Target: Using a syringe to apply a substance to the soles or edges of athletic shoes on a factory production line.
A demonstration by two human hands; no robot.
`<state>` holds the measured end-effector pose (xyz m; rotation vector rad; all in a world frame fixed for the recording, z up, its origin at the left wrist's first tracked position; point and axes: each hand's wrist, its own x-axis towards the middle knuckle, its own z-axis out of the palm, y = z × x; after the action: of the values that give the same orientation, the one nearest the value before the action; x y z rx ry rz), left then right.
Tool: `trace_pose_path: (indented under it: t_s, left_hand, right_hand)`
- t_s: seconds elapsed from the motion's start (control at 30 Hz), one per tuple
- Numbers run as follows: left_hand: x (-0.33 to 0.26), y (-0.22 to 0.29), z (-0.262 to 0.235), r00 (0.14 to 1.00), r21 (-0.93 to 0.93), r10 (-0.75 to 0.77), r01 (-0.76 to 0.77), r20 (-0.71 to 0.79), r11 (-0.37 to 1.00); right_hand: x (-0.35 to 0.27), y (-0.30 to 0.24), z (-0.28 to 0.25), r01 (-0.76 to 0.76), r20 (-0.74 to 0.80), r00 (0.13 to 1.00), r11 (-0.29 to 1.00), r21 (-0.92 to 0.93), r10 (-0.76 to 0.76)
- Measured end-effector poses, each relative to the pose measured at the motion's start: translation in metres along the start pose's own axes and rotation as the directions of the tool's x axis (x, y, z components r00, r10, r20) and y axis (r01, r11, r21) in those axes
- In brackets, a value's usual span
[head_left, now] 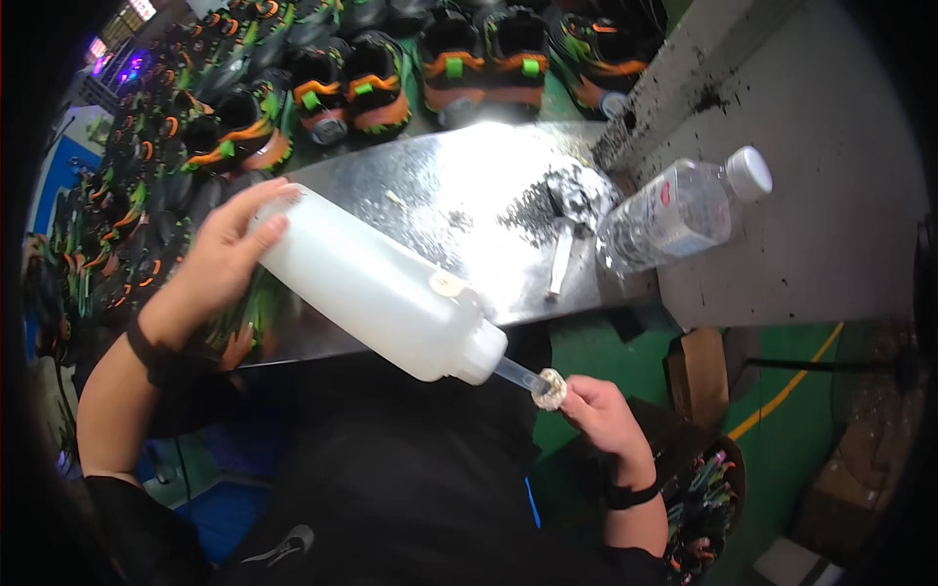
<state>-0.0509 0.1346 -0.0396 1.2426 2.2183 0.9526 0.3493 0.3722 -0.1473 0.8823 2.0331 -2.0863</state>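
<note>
While left hand [223, 256] tilts squeeze bottle [376, 289], nozzle touches right-hand [603, 415] pad [549, 390].

Milky white bottle [376, 288], black, orange and green shoes [376, 83] behind it, silver tray [440, 210], clear white-capped bottle [679, 210]

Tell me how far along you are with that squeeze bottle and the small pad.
Done: nothing provable beyond rows of black-and-orange shoes lined up past the metal table. In hand: the left hand tilts the white squeeze bottle, its nozzle touching a small round pad pinched by the right hand. Left: I can't tell how wet the pad is.
</note>
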Motion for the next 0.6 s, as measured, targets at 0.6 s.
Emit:
trace_pose_path:
  t_s: [0.6]
  left_hand:
    - [0.007, 0.088, 0.059, 0.741, 0.521, 0.421, -0.668, 0.523, 0.531]
  right_hand:
    - [-0.035, -0.041, -0.008, 0.033, -0.198, 0.976, 0.962, -0.27, -0.089]
